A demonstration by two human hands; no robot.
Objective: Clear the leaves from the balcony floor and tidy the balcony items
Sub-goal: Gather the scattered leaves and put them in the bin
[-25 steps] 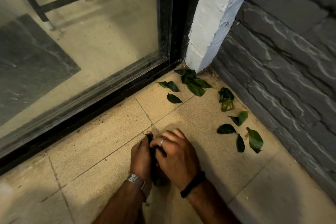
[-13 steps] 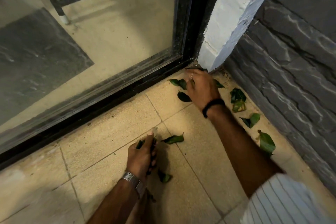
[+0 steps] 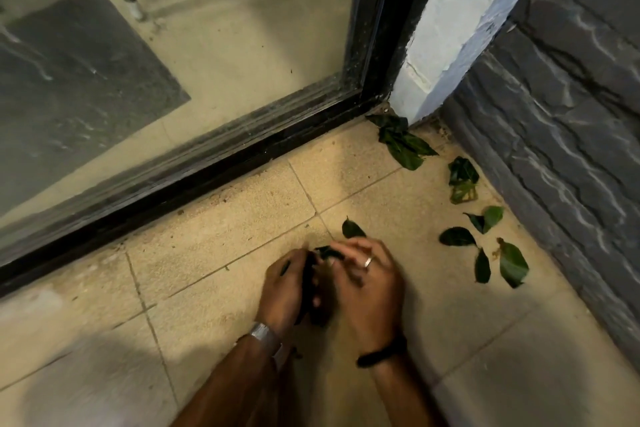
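Observation:
My left hand [image 3: 287, 291] is closed around a dark bunch of gathered leaves [image 3: 308, 291], low over the beige tiled floor [image 3: 214, 253]. My right hand [image 3: 370, 291] meets it from the right, fingers pressing more leaves [image 3: 327, 252] into the bunch. One loose leaf [image 3: 351, 229] lies just beyond my fingers. A clump of leaves [image 3: 403, 144] sits in the corner by the door frame. Several more leaves [image 3: 485, 243] are scattered along the foot of the grey wall, and a crumpled pair [image 3: 462, 177] lies farther up.
A glass sliding door with a black frame [image 3: 207, 163] runs along the left. A white pillar [image 3: 446, 38] stands in the corner, and a dark grey stone wall [image 3: 554, 135] borders the right side.
My right hand has come back from the corner by the pillar to my left hand, bringing leaves with it. The two leaves that lay beside my left hand are gone from the floor.

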